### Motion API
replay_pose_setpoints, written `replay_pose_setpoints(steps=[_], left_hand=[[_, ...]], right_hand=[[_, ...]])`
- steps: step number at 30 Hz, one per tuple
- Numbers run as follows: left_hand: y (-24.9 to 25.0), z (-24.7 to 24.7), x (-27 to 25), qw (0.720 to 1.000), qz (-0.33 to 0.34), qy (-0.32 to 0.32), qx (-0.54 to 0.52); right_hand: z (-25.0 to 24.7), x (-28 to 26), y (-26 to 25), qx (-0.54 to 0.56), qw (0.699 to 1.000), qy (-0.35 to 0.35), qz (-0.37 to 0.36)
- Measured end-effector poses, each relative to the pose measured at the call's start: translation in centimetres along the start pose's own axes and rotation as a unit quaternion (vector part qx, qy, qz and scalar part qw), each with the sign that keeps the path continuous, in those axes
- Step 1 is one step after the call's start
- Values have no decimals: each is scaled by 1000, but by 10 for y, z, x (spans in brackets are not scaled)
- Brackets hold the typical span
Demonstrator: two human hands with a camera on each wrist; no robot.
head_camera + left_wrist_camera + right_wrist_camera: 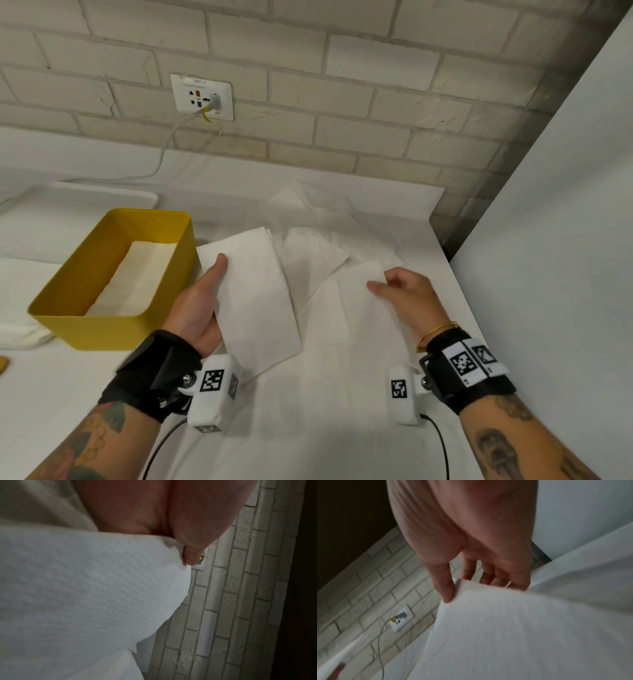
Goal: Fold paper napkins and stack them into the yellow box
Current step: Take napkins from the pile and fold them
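So the yellow box at left already has napkins inside. Left hand grips a folded napkin just beside it, right hand pinches another napkin; loose ones remain on the worktop.

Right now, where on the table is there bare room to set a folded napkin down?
Bare cloth lies near the front edge, between the wrists, below the left hand and right hand. Behind them loose napkins crowd the middle; the yellow box fills the left.
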State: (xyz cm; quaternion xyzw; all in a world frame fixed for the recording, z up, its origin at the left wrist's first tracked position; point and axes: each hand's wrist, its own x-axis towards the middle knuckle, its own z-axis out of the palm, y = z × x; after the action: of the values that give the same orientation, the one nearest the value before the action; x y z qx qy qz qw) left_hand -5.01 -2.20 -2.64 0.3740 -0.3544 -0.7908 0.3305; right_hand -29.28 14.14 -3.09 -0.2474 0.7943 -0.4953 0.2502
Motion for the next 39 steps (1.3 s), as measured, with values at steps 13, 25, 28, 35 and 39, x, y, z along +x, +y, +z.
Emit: replay_pose_setpoints(steps=[13,25,28,35,39], left_hand=[[-1,7,-1,1000,-17,-4,-2],[-17,3,-4,996,-86,-5,2],[-18,6,-6,995,-98,-11,-2],[-6,1,-5,997,-74,-10,-8],[-8,9,-9,995,-88,-42,-5]], right_hand=[[-61,6,-68,132,986,-9,-104],[1,-7,1,262,958,-73,93],[20,-11,-9,316,938,-113,90],[21,-10,-53,371,917,-148,10],[37,-12,-67,317,936,-151,-3]])
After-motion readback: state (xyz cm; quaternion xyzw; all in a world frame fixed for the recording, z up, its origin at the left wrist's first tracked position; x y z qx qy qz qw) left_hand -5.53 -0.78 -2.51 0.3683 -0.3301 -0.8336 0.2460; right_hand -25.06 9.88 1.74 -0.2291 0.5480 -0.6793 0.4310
